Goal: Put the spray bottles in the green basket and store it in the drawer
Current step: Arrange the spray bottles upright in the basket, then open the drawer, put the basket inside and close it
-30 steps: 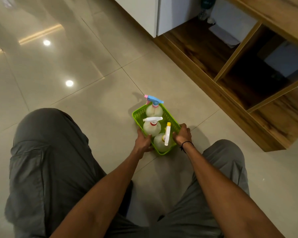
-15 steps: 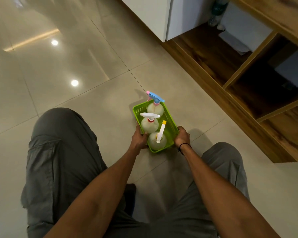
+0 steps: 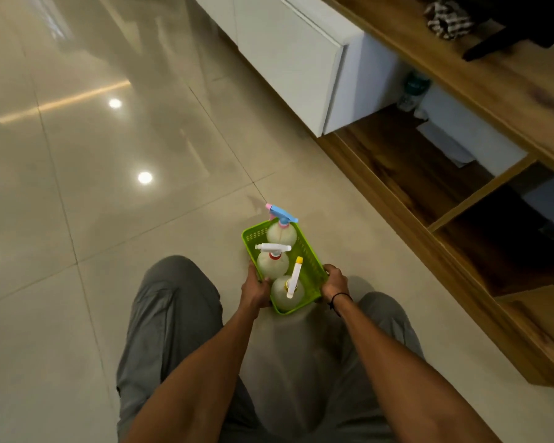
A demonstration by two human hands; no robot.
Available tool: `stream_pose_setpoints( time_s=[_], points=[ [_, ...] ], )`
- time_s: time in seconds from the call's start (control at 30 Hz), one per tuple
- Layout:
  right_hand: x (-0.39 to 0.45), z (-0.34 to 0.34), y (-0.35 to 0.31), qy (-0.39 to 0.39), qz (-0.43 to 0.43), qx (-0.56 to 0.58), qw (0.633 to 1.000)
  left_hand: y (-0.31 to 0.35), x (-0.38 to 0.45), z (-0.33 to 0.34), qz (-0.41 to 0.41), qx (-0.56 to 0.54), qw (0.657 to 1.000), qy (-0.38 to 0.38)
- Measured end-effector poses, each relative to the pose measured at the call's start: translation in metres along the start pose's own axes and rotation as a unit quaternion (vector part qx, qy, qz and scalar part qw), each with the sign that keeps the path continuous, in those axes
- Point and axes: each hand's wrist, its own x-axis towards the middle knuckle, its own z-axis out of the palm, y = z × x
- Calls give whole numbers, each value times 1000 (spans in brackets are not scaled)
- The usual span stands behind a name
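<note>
A green basket (image 3: 312,263) hangs above the tiled floor in front of my knees, gripped at both sides of its near end. My left hand (image 3: 256,287) clasps its left rim and my right hand (image 3: 333,282) its right rim. Three pale spray bottles stand inside it: one with a blue and pink nozzle (image 3: 281,233) at the far end, one with a white nozzle (image 3: 272,263) in the middle, and one with a yellow-tipped nozzle (image 3: 285,292) nearest me. An open white drawer (image 3: 288,49) juts out of the wooden unit at the upper right.
The wooden cabinet (image 3: 429,199) runs along the right with open shelf compartments. A water bottle (image 3: 413,89) and papers lie on its low shelf. Glossy tiled floor (image 3: 93,187) spreads to the left. My grey-trousered legs (image 3: 173,314) fill the bottom.
The basket has come up off the floor and nearer to me, still in both hands. My view has swung upward, so the white drawer and cabinet top now show.
</note>
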Motion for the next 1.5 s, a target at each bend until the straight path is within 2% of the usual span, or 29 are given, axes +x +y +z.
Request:
stream_pose_setpoints(
  time_s=[0.23, 0.37, 0.5, 0.8, 1.0, 1.1, 1.17, 1.3, 1.4, 1.5],
  points=[
    [70, -10, -64, -21, 0, 12, 1000, 73, 49, -10, 34, 15, 999, 17],
    [120, -31, -93, -26, -9, -22, 999, 108, 86, 5, 7, -13, 999, 32],
    [155, -53, -113, -45, 17, -34, 998, 145, 111, 19, -40, -44, 998, 19],
    [208, -72, -166, -86, 35, -45, 995, 209, 160, 19, -46, -36, 998, 27],
    [231, -76, -187, -128, 25, -53, 990, 229, 182, 10, -81, -46, 996, -1],
    [237, -85, -195, -137, 24, -78, 987, 230, 187, 3, -112, -9, 994, -6],
    [238, -95, -204, -128, 27, -81, 988, 232, 186, -4, -129, 28, 991, 15],
    [235, -113, -243, -83, 0, -48, 995, 251, 181, -20, -149, 64, 980, 116],
    [235, -128, -284, -55, -45, -11, 997, 281, 177, -28, -124, 64, 977, 159],
    [238, -138, -325, -27, -88, 31, 995, 313, 179, -33, -90, 47, 981, 167]
  ],
)
